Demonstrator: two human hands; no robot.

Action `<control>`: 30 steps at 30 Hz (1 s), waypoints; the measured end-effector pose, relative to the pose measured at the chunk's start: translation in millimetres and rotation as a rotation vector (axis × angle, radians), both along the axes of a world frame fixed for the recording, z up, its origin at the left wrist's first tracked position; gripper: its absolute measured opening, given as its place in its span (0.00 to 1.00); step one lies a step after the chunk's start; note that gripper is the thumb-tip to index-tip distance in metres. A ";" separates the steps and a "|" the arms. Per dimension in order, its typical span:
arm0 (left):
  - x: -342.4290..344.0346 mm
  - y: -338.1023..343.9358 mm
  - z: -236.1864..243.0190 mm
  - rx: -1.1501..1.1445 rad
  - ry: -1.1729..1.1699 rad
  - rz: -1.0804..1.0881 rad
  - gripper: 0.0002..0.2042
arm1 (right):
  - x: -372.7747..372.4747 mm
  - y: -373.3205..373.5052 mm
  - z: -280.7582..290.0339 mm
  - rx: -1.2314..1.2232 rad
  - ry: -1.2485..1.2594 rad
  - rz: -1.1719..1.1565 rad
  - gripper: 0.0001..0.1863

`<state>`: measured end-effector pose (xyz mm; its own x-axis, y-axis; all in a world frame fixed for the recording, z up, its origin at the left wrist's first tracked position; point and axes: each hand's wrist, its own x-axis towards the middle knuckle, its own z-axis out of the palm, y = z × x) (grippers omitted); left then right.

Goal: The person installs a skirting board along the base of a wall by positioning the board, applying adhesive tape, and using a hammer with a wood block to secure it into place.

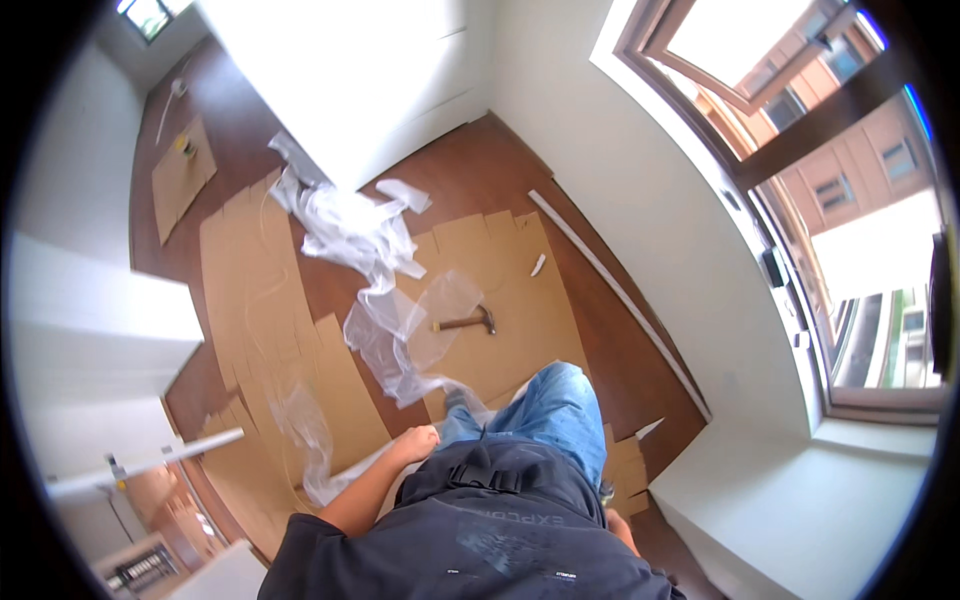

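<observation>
My left hand (pixel 416 442) hangs beside my left thigh, its fingers curled in and nothing showing in them. Of my right arm only a strip of skin (pixel 622 530) shows at my right hip; its fingers are hidden by my body. A claw hammer (pixel 464 322) with a wooden handle lies on a cardboard sheet (pixel 505 265) in front of my legs, apart from both hands. Crumpled clear plastic film (pixel 350 230) trails across the floor and cardboard, down toward my left foot. A small white piece (pixel 538 265) rests on the cardboard right of the hammer.
More cardboard (pixel 250 290) covers the brown floor on the left. A long white strip (pixel 610 275) lies along the right wall. A large white cabinet (pixel 370 60) stands ahead, with white furniture (pixel 120 320) at left. The window (pixel 740 90) at right has a sash swung open.
</observation>
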<state>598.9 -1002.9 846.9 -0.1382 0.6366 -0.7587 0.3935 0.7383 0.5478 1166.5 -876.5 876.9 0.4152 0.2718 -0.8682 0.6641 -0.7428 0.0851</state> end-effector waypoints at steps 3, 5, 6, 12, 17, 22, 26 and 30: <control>-41.1 64.1 -1.4 -0.070 0.045 -0.083 0.17 | -67.4 68.1 -42.6 0.054 0.049 -0.073 0.32; -79.2 105.9 -2.1 -0.066 0.068 -0.125 0.17 | -112.9 124.8 -60.7 0.115 0.101 -0.040 0.33; -97.2 122.9 -9.0 -0.009 0.075 -0.120 0.17 | -131.3 157.4 -69.5 0.054 0.195 -0.037 0.42; -130.1 289.9 40.2 -0.123 0.183 -0.274 0.15 | -174.6 368.2 -115.7 0.047 0.204 -0.029 0.30; -195.3 400.4 58.9 0.199 0.267 -0.114 0.10 | -264.1 546.0 -83.4 0.123 0.182 0.380 0.29; -276.3 544.9 113.7 0.043 -0.068 -0.276 0.11 | -332.7 636.7 -59.0 0.255 0.099 0.359 0.38; -357.6 666.7 117.0 -0.148 -0.245 -0.491 0.12 | -377.4 655.5 -69.4 0.289 0.151 0.199 0.33; -435.0 787.3 77.6 -0.093 -0.087 -0.887 0.14 | -459.0 619.1 -84.5 0.342 -0.001 0.058 0.28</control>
<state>163.9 -215.6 924.5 0.4363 0.4174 -0.7972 0.8003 0.2249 0.5558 707.5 -257.4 792.5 0.3915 0.5703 -0.7221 0.7062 -0.6893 -0.1615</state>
